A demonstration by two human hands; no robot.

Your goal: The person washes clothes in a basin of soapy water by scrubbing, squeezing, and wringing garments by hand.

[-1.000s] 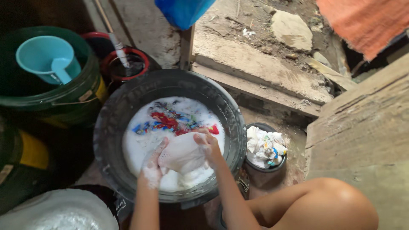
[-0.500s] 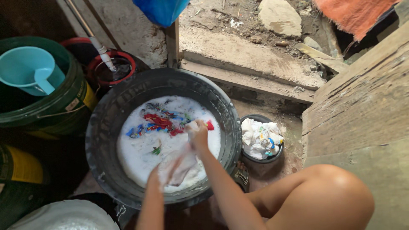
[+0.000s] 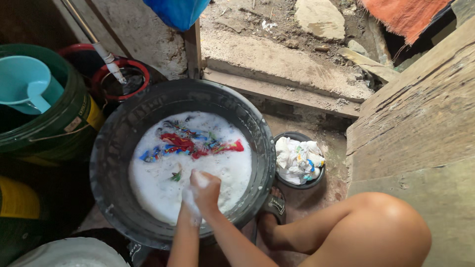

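- A teal plastic dipper [image 3: 22,84] is seen at the far left, resting in a green bucket [image 3: 59,131].
- Just to its right, a red-rimmed bucket [image 3: 120,79] is found, with a white-handled stick [image 3: 106,57] leaning into it.
- A large black basin [image 3: 180,160] is set in the middle, filled with white suds [image 3: 217,163]; a red and blue patterned cloth [image 3: 190,143] is floated at the far side of the foam.
- The left hand [image 3: 188,201] and right hand [image 3: 207,188] are pressed together at the near side of the suds, both closed; a pale cloth appears to be bunched between them, though foam hides it.
- A small dark bowl [image 3: 316,180] of wrung white laundry [image 3: 298,159] is placed just right of the basin.
- A bare knee [image 3: 386,227] is seen at the lower right, beside a wooden plank [image 3: 420,123].
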